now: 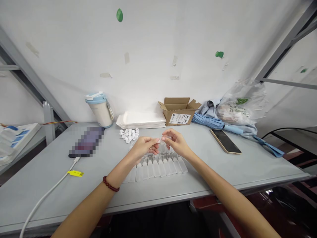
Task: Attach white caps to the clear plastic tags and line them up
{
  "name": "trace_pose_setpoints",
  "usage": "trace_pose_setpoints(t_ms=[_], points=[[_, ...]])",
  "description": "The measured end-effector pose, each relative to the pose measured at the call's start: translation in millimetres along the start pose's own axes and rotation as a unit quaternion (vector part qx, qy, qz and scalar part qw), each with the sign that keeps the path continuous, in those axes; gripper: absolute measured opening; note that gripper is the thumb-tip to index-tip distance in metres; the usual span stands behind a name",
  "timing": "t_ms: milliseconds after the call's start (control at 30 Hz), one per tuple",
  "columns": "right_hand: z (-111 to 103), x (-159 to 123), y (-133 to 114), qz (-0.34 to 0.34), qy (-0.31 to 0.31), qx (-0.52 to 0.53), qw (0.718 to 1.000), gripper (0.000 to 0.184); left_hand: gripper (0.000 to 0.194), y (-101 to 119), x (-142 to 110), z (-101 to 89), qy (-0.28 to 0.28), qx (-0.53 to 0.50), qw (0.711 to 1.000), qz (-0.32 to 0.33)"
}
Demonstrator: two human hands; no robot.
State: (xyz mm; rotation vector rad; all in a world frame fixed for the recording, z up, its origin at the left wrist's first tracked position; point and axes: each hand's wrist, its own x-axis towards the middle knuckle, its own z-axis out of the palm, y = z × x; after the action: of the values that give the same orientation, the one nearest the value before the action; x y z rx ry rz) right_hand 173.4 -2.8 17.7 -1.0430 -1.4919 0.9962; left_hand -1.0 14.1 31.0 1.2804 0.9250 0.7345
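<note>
My left hand [146, 146] and my right hand [175, 142] meet at the middle of the desk, both closed in a pinch. Between their fingertips is a small clear plastic piece [160, 140], mostly covered by the fingers, so its exact kind does not show. Below the hands lies a row of small translucent plastic bottles [158, 169], side by side, with thin pale loops at their upper ends. More clear pieces lie partly hidden behind the hands. A small pile of white caps [128, 135] sits just beyond my left hand.
Along the wall stand a blue-lidded cup [100, 110], stacked white envelopes [143, 120], an open cardboard box [178, 114], a blue umbrella [210, 121] and a plastic bag [241, 105]. A phone [226, 141] lies right; a cabled, blurred-out device [86, 142] lies left on the grey desk [218, 172].
</note>
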Motion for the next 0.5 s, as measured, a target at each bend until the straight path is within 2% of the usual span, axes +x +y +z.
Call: trace_pose_setpoints(t_ms=[167, 333, 400, 500], points=[[-0.9, -0.5, -1.6, 0.005, -0.003, 0.009, 1.000, 0.029, 0.026, 2.2, -2.4, 2.3, 0.023, 0.039, 0.996, 0.074], [-2.2, -0.1, -4.0, 0.023, -0.018, 0.040, 0.999, 0.029, 0.019, 0.4, -3.3, 6.4, 0.048, 0.101, 0.981, 0.158], [-2.1, 0.0, -5.5, 0.028, -0.018, 0.045, 0.998, 0.030, 0.019, 0.1, -2.8, 6.9, 0.050, 0.106, 0.979, 0.170], [-1.5, -0.1, -7.1, 0.017, -0.020, 0.048, 0.998, 0.030, 0.023, 1.2, -1.9, 7.0, 0.040, 0.082, 0.985, 0.144]])
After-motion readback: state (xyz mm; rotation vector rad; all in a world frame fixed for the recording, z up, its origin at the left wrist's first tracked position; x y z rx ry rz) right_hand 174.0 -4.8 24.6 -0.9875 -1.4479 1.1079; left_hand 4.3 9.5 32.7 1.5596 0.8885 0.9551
